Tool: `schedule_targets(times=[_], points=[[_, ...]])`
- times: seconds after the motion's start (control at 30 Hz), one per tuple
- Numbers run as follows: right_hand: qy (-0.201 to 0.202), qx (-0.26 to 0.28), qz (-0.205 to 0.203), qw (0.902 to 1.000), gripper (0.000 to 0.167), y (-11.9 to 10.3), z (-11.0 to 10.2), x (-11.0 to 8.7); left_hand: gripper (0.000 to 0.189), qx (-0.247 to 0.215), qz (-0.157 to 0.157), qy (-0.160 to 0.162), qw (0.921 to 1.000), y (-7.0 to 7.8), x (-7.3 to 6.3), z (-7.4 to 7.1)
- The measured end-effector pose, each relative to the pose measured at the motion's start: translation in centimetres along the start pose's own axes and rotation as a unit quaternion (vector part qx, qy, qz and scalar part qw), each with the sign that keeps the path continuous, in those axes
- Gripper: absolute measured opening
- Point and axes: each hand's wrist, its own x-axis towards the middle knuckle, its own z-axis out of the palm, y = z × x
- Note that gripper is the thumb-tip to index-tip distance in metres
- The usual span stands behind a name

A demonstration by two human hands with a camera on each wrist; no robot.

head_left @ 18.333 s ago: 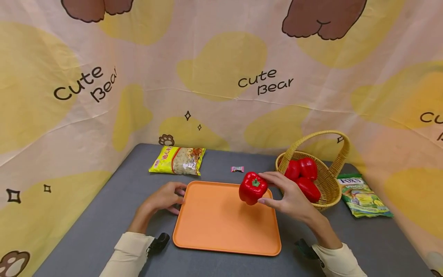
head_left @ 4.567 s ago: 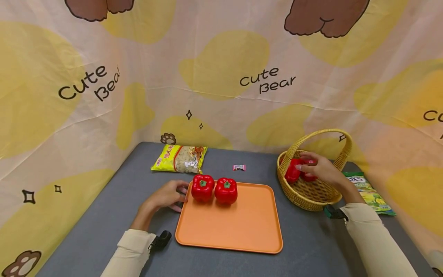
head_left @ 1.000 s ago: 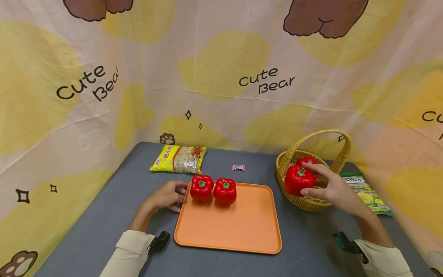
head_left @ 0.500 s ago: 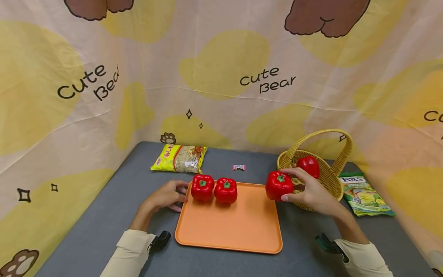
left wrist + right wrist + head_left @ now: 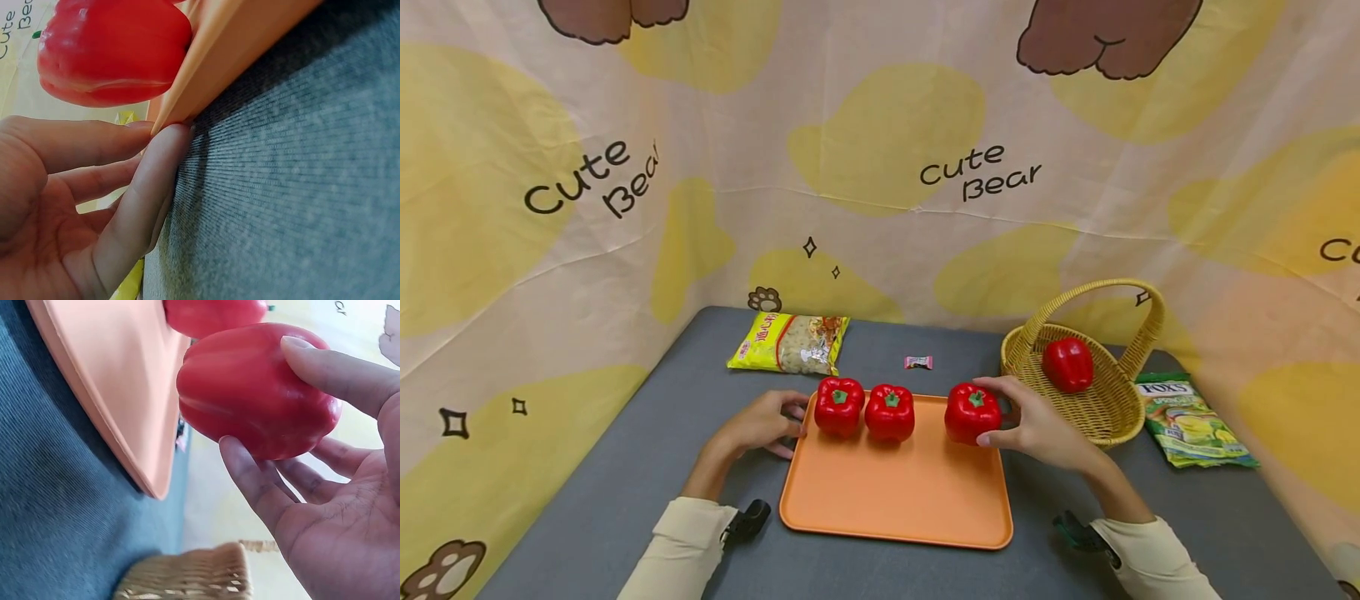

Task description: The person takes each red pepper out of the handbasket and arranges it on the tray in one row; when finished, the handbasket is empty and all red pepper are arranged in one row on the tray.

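My right hand (image 5: 1037,425) grips a red bell pepper (image 5: 973,413) between thumb and fingers, above the right part of an orange tray (image 5: 895,500). In the right wrist view that bell pepper (image 5: 256,390) hangs apart from the tray surface. At the tray's left edge my left hand (image 5: 763,425) pinches the rim; the left wrist view shows thumb and finger (image 5: 140,194) meeting on it. Two more red bell peppers, one at the far left corner (image 5: 838,407) and one beside it (image 5: 889,413), stand on the tray with green stems up.
A wicker basket (image 5: 1101,417) with a tall handle stands at the right, one red bell pepper (image 5: 1068,364) lying inside. Beside it is a green FOX'S candy bag (image 5: 1195,421). Toward the back lie a small wrapped candy (image 5: 918,362) and a yellow food bag (image 5: 790,344).
Over the last second my right hand has carried the bell pepper left from the basket to above the tray. Earlier, two bell peppers came onto the tray. My left hand stays at the rim.
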Motion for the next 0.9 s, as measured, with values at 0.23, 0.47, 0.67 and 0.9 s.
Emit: schedule_targets(times=[0.23,0.47,0.67,0.9], points=[[-0.009,-0.009,-0.005,0.9999,0.077,0.3,1.4,0.6,0.059,0.002,-0.002,0.002,1.0,0.0,0.0,-0.1],[-0.012,-0.008,-0.006,0.9999,0.076,0.6,2.2,1.1,0.059,0.001,0.0,0.001,1.0,0.1,0.0,0.0],[-0.011,-0.009,-0.007,0.9999,0.077,0.7,2.7,1.6,0.058,0.003,-0.002,0.003,1.0,0.1,-0.1,0.0],[-0.016,-0.014,0.005,0.9998,0.08,0.6,3.0,1.8,0.058,-0.001,-0.005,0.002,1.0,0.1,0.0,0.1]])
